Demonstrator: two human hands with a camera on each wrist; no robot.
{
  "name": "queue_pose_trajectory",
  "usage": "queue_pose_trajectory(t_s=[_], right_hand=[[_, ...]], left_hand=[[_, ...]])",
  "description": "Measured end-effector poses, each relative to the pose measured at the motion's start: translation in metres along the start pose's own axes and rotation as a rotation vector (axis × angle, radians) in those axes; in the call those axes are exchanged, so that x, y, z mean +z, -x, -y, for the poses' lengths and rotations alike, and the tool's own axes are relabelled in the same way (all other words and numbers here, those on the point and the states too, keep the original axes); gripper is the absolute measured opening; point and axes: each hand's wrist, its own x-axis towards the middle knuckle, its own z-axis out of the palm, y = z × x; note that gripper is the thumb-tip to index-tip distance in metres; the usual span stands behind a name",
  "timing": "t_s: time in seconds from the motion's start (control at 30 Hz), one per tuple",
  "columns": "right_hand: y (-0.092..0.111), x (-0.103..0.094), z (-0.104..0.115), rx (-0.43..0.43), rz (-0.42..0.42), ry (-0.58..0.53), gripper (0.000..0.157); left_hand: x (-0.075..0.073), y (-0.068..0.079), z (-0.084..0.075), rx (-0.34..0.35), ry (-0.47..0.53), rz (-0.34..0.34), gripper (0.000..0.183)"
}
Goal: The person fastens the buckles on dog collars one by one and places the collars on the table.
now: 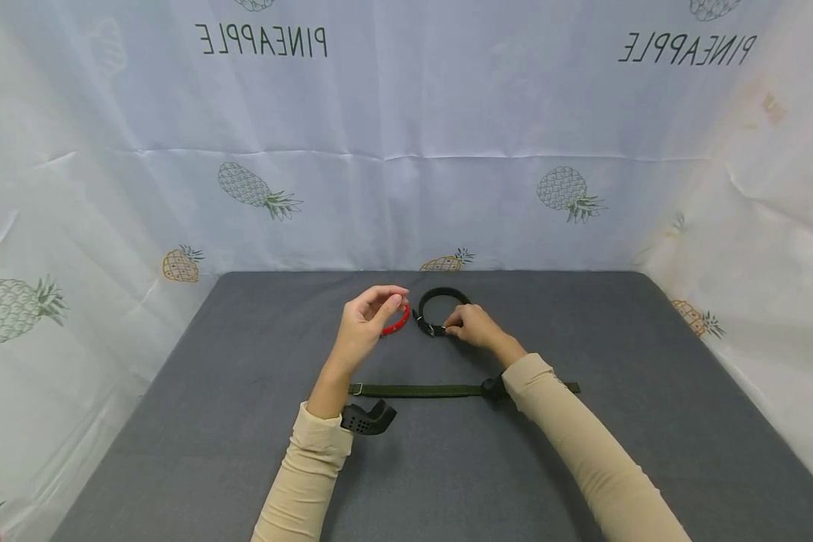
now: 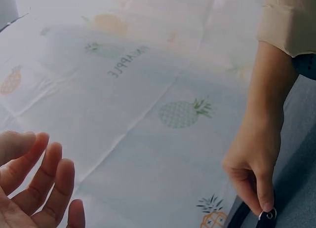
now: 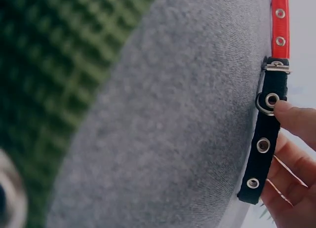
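A black collar (image 1: 443, 290) with metal eyelets and a buckle lies in a ring near the far side of the table. My right hand (image 1: 477, 325) pinches its band close to the buckle. The right wrist view shows the thumb on the black band (image 3: 263, 132) by an eyelet and D-ring, fingers behind it. Raised to the left, my left hand (image 1: 369, 316) has nothing in it, its fingers loosely bent. Behind that hand, a red collar (image 1: 396, 327) with eyelets is partly hidden.
A green webbing strap (image 1: 420, 391) with a metal buckle lies straight across the table, nearer to me, passing under my right forearm. The dark grey table (image 1: 244, 421) is bordered by white curtains (image 1: 413, 211) printed with pineapples. Each wrist carries a black camera mount (image 1: 368, 418).
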Motion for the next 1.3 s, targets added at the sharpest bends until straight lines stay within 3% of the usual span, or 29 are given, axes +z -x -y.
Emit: queue_pose_trajectory(t_s=[0.37,0.6,0.73,0.9,1.1,1.3], right_hand=[[0.003,0.001,-0.001,0.005,-0.027,-0.050,0.020],[0.019,-0.006,-0.003,-0.027,-0.078,-0.124,0.021],[0.035,-0.018,-0.006,-0.014,-0.089,-0.210,0.023],[0.057,-0.033,-0.017,-0.017,-0.091,-0.235,0.028],[0.084,-0.046,-0.031,0.024,-0.059,-0.249,0.031],[0.109,-0.050,-0.048,0.020,-0.013,-0.238,0.032]], left_hand=[[0.001,0.000,0.001,0.006,0.004,-0.003,0.024],[-0.004,-0.001,0.008,-0.055,-0.024,0.024,0.026],[-0.014,-0.001,0.013,-0.123,-0.119,0.077,0.027],[-0.031,0.001,0.016,-0.201,-0.206,0.153,0.027],[-0.050,0.008,0.023,-0.236,-0.335,0.215,0.027],[-0.067,0.019,0.033,-0.274,-0.378,0.256,0.029]])
